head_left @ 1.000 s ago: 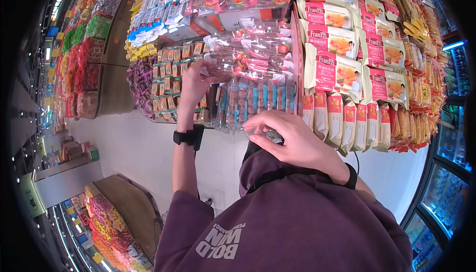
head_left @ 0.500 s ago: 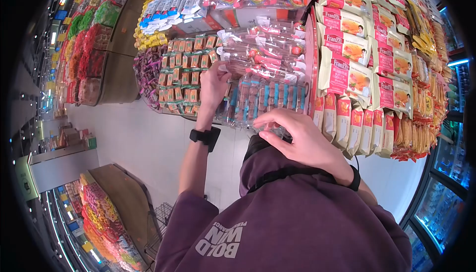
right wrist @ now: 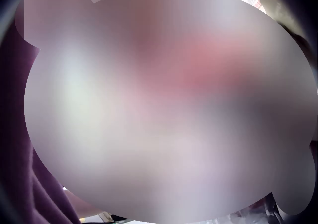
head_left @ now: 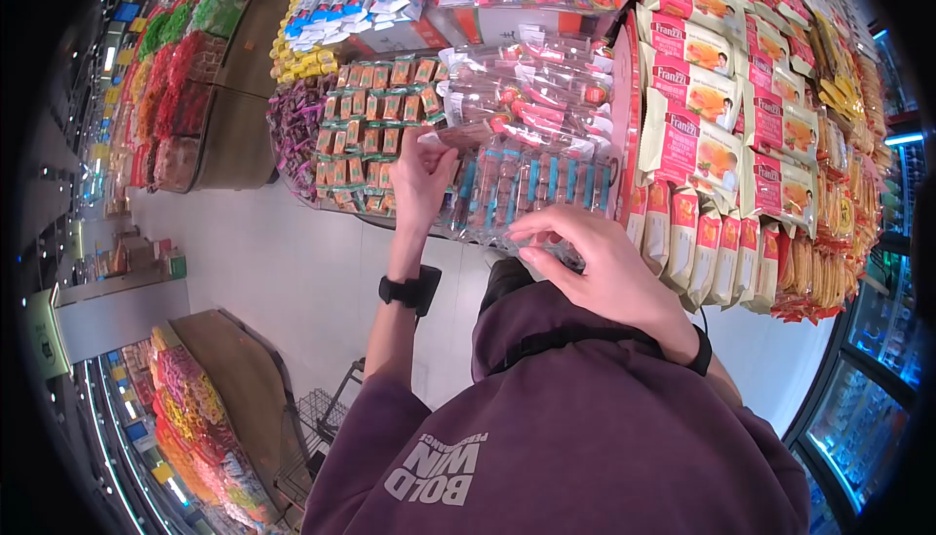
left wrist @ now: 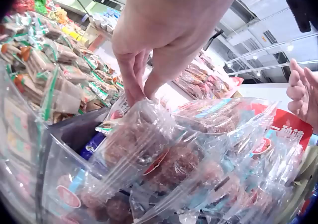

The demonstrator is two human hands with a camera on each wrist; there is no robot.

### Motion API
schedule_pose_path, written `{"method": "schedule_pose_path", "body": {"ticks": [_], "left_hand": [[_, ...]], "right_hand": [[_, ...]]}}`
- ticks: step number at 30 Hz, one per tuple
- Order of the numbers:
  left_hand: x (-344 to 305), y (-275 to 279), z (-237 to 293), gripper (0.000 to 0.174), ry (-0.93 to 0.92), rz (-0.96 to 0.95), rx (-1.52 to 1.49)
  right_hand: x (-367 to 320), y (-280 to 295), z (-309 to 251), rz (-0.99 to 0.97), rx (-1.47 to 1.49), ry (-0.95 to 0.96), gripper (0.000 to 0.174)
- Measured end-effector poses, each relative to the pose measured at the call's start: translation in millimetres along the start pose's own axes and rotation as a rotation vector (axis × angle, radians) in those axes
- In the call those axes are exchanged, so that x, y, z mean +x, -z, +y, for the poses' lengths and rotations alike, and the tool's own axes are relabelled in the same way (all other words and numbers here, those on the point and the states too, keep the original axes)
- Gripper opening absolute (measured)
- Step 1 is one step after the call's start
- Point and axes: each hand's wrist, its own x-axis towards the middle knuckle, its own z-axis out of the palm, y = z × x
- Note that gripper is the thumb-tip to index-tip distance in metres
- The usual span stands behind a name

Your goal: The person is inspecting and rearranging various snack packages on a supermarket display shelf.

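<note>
My left hand [head_left: 419, 184] reaches down over the front of the snack display. In the left wrist view its thumb and fingers pinch the top of a clear plastic pack [left wrist: 131, 139] of brownish-red balls. Similar packs with blue bands [head_left: 531, 184] lie beside it in a clear-walled bin [left wrist: 74, 169]. Small orange-and-green wrapped snacks [head_left: 366, 140] fill the neighbouring compartment to the left. My right hand [head_left: 604, 262] hovers near the bin's front edge, fingers loosely bent and holding nothing. The right wrist view is mostly blurred out.
Franzzi cookie packs [head_left: 687, 150] are stacked to the right. Behind the bin lie pink-labelled clear packs [head_left: 531, 86]. A shopping cart [head_left: 317, 418] stands on the floor at lower left, beside another candy display [head_left: 200, 418]. Lit glass-door coolers [head_left: 882, 340] line the right side.
The left thumb and fingers, spread apart a second ago, have drawn together. The head view has shifted, so the display appears farther right. My right hand keeps nearly the same pose.
</note>
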Motion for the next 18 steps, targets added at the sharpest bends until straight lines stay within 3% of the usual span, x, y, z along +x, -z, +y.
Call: {"method": "schedule_pose_path", "body": {"ticks": [10, 13, 18], "left_hand": [[26.8, -24.4, -0.3, 0.028, -0.153, -0.167, -0.046], [26.8, -20.3, 8.8, 0.026, -0.114, -0.206, -0.054], [6.2, -4.2, 22.4, 0.030, -0.188, -0.094, -0.083]], "right_hand": [[-1.2, 1.2, 0.5, -0.015, -0.036, 0.033, 0.018], [-1.9, -0.3, 2.1, -0.001, -0.072, 0.040, 0.019], [-3.6, -3.2, 4.0, 0.007, -0.183, 0.045, 0.020]]}}
